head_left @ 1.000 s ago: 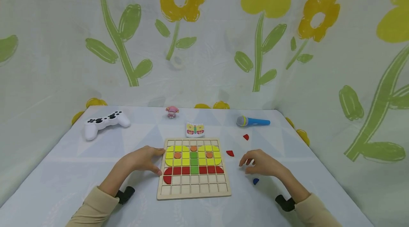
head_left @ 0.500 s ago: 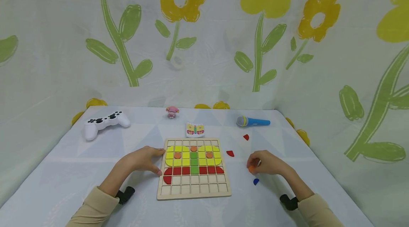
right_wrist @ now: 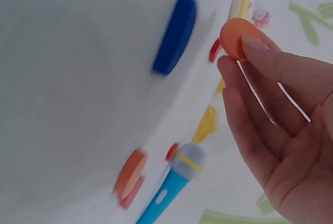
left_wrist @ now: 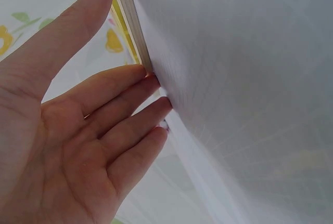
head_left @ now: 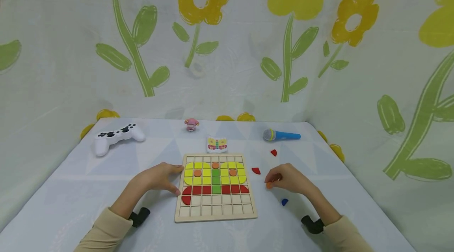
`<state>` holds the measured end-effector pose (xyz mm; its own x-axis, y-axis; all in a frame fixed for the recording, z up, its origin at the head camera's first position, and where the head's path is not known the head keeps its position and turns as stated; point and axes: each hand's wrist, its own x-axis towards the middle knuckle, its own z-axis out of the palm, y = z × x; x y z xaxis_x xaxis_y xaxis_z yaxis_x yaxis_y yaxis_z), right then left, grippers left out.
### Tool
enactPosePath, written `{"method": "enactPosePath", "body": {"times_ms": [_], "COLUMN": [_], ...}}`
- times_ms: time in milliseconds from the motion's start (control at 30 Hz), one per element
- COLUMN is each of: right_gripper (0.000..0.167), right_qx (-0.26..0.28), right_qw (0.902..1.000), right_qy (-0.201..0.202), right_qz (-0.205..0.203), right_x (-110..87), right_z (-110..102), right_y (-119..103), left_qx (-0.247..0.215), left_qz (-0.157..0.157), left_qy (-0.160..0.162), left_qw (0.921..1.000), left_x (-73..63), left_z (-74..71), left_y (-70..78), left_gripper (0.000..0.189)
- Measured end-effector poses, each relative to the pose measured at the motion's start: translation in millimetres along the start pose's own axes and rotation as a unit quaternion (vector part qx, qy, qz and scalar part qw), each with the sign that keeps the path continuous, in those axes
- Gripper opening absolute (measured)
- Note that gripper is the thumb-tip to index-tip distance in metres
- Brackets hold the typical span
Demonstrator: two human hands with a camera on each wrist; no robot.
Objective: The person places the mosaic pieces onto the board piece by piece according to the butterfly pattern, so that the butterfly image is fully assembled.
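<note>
A square wooden grid board lies on the table, filled partly with yellow, green, red and orange pieces. My left hand rests at its left edge; in the left wrist view, the fairly straight fingers touch the board's side. Between thumb and fingertips my right hand pinches an orange disc, raised off the table to the right of the board. Close to that hand lie a blue piece and a red quarter-round piece. Another red piece is farther back.
Behind the board stands a small pattern card. A pink figurine, a white game controller and a blue toy microphone sit toward the back. The right wrist view also shows an orange piece on the table.
My right hand first went down near the blue piece and took up the orange disc, then moved left toward the board with it. The left hand stays at the board's edge.
</note>
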<state>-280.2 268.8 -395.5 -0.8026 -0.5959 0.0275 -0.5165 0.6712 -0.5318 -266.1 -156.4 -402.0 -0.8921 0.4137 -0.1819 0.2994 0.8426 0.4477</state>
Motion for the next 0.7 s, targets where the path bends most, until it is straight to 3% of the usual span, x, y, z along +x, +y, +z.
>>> {"method": "enactPosePath", "body": {"times_ms": [233,700], "right_gripper": [0.013,0.013], "right_qx": [0.019,0.059], "right_qw": [0.9992,0.9949], "right_qy": [0.008,-0.043], "right_qz": [-0.035,-0.07], "right_x": [18.4,60.4], "right_z": [15.3,46.9], "right_y": [-22.9,-71.8], "left_qx": [-0.002,-0.003], "left_qz": [0.003,0.009], "left_qy": [0.003,0.006], "left_qw": [1.0,0.9999], "left_x": [0.2,0.9], "left_z": [1.4,0.8], "left_y": [-1.3,-2.5], "left_gripper": [0.08,0.08]}}
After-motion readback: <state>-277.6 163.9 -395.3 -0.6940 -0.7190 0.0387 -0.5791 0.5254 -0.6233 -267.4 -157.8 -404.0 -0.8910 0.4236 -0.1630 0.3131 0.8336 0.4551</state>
